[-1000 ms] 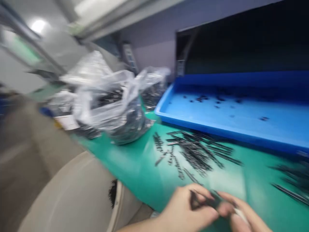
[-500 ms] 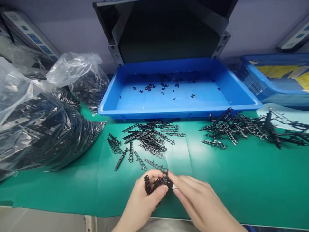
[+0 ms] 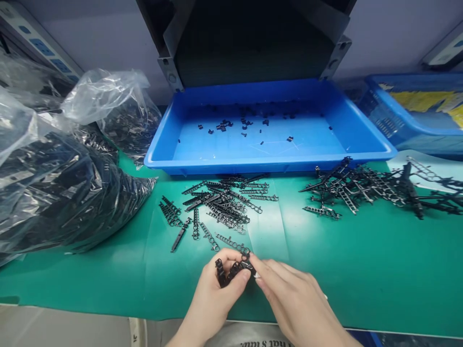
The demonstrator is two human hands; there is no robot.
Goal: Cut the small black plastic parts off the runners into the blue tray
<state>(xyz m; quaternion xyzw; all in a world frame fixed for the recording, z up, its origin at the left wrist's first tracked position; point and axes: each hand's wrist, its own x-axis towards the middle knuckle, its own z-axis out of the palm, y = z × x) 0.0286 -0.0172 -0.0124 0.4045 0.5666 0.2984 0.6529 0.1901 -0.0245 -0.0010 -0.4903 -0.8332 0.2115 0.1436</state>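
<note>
Several black parts half hidden by hands; foremost bag cut off.

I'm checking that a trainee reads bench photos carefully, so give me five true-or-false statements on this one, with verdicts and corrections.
1. The left hand holds black parts, with the right hand close beside it. True.

2. A pile of black strips lies on the green surface, in front of the blue tray. True.

3. The blue tray has nothing in it. False: small black bits lie scattered in it.

4. In the picture, a bulging clear bag lies to the left of the black strips. True.

5. The right hand is reaching into the clear bag. False: it is next to the left hand, near the black parts.
</note>
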